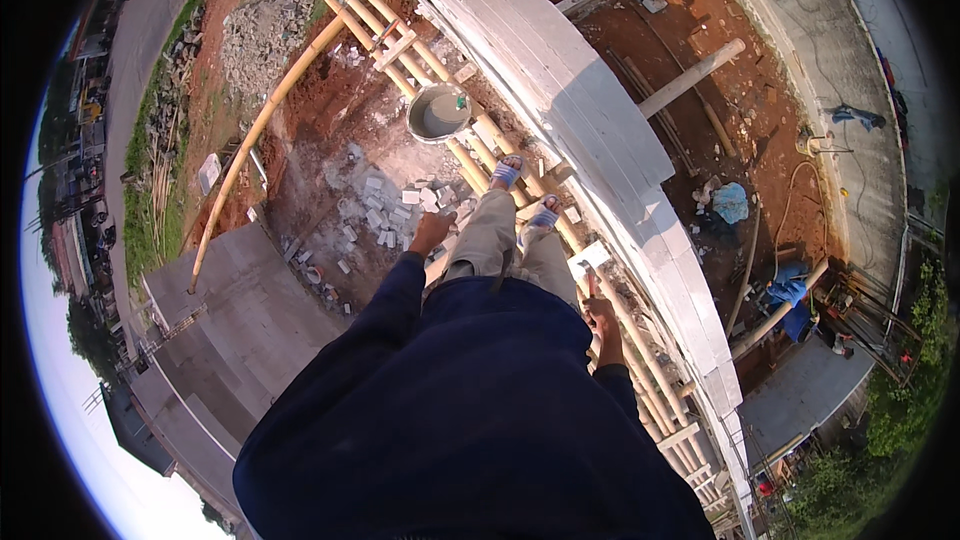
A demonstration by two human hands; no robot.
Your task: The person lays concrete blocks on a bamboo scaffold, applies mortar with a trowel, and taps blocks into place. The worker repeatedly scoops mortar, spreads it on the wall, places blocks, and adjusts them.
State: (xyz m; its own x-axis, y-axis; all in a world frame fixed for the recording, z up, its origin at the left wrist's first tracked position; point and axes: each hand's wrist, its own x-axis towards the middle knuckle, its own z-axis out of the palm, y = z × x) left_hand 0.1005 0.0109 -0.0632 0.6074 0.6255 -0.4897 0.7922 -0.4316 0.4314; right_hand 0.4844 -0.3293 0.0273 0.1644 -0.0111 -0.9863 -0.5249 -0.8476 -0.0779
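Note:
My right hand (605,325) is closed around the reddish handle of a trowel (590,258), whose pale, flat blade points away from me. It hangs over the bamboo poles beside the wall. My left hand (432,230) is held out to the left of my legs, its fingers loosely apart with nothing visible in them. Ahead of my feet a round bucket (440,130) of grey mortar rests on the bamboo scaffold (470,175); a small green item shows at its rim. Along my right side curves a wall of light-grey blocks (600,100).
My sandalled feet (507,172) stand on narrow bamboo poles. Far below on the left lie broken white blocks (385,210) and a grey roof (250,290). A long bamboo pole (265,120) slants upward there. Beyond the wall is a red-earth pit with a beam (690,80) and blue sheeting (730,203).

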